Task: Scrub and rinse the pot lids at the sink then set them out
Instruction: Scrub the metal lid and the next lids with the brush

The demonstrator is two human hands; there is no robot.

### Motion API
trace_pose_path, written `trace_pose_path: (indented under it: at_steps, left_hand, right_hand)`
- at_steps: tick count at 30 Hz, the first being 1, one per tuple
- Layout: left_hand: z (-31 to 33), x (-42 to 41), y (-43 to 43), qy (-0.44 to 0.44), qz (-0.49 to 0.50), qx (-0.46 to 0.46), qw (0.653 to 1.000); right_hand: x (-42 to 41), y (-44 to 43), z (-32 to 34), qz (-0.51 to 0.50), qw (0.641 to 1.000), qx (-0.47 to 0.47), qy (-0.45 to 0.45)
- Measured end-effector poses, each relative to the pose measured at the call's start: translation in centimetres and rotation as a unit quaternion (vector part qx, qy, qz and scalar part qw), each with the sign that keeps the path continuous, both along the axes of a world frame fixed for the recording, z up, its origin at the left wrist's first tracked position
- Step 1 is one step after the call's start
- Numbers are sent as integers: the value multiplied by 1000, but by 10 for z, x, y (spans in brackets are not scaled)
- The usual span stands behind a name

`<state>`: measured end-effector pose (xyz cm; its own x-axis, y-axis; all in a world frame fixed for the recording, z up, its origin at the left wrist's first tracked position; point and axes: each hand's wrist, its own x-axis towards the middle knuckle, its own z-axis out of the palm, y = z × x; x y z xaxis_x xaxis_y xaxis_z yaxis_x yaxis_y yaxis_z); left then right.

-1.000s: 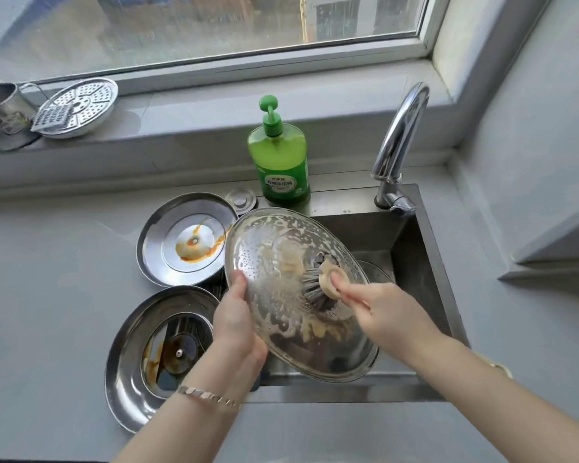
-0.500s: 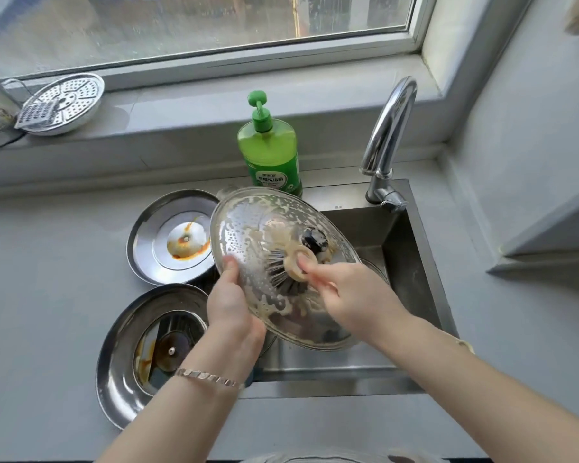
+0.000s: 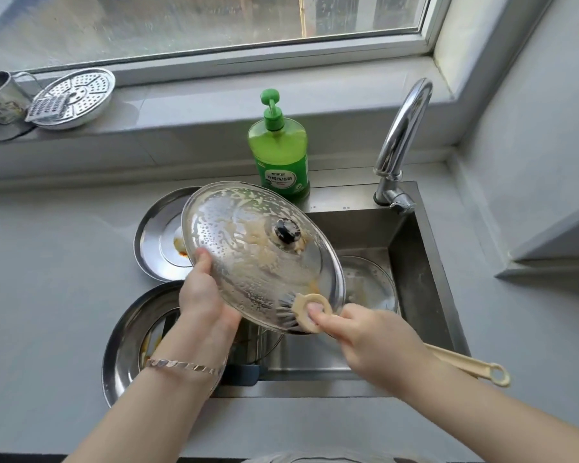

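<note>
Glass lid [image 3: 248,248]: soapy, tilted over the sink [image 3: 418,282].
My left hand [image 3: 204,302]: gripping its left rim.
My right hand [image 3: 371,339]: curled round the brush [image 3: 310,310], bristles on the lower rim.

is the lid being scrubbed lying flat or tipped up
Tipped up: the left hand holds the soapy lid by its rim, off the sink, knob facing the camera.

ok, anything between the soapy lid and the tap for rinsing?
Nothing visible. The lid, gripped by the left hand, has open air to the tap. The brush in the right hand only touches its near rim; another steel piece lies in the sink.
</note>
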<state>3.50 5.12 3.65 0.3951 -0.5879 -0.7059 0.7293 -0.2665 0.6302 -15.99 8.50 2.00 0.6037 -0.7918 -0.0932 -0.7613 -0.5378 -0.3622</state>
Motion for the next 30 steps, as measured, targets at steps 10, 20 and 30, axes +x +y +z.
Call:
trace_pose_path:
  at_steps: [10,20,30]
  left_hand:
    - [4,6,-3,-11,4,-6,1000]
    - [0,4,2,47,8,-18,999]
    - [1,5,10,24,-3,-43,999]
  right_hand:
    - [3,-2,-8,-16,998,19,-60]
    - [-3,-11,-14,-83,985,63,-140]
    - [-17,6,-37,-147,950,148,-233]
